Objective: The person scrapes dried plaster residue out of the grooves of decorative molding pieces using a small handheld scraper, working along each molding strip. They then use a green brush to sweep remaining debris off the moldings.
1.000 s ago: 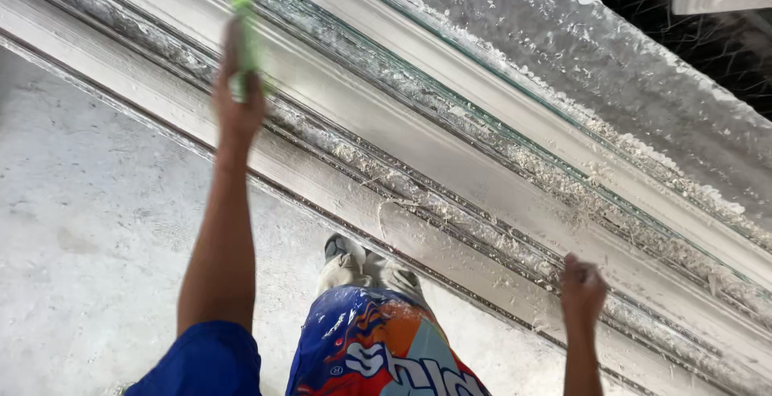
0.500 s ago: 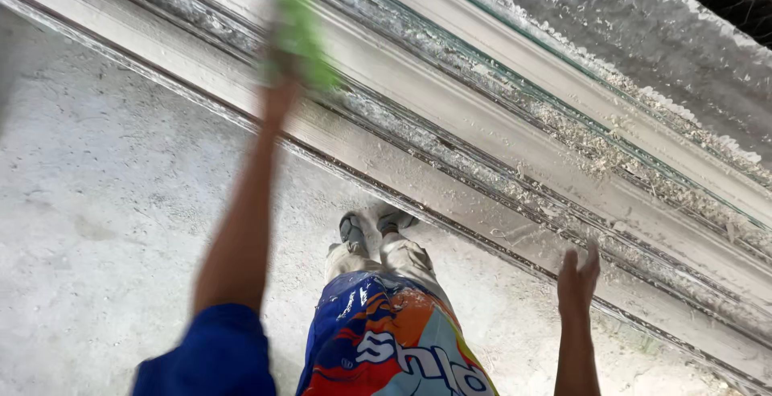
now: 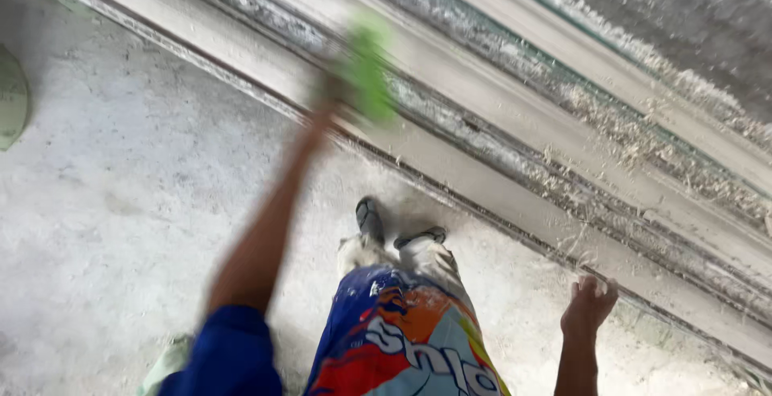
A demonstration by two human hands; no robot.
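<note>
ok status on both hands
Left hand blurred, gripping green pad on the moulding. Right hand open, empty, near the ledge. Nothing in the way.

My left hand (image 3: 328,94) smeared by motion blur, fingers not separable. Green thing (image 3: 366,66) in its grip just blur: kind and shape unclear. Grip itself unreadable. My right forearm below right hand (image 3: 587,307) cut by bottom edge. Pale green round object (image 3: 11,98) far left of left hand, clipped by frame edge.
</note>
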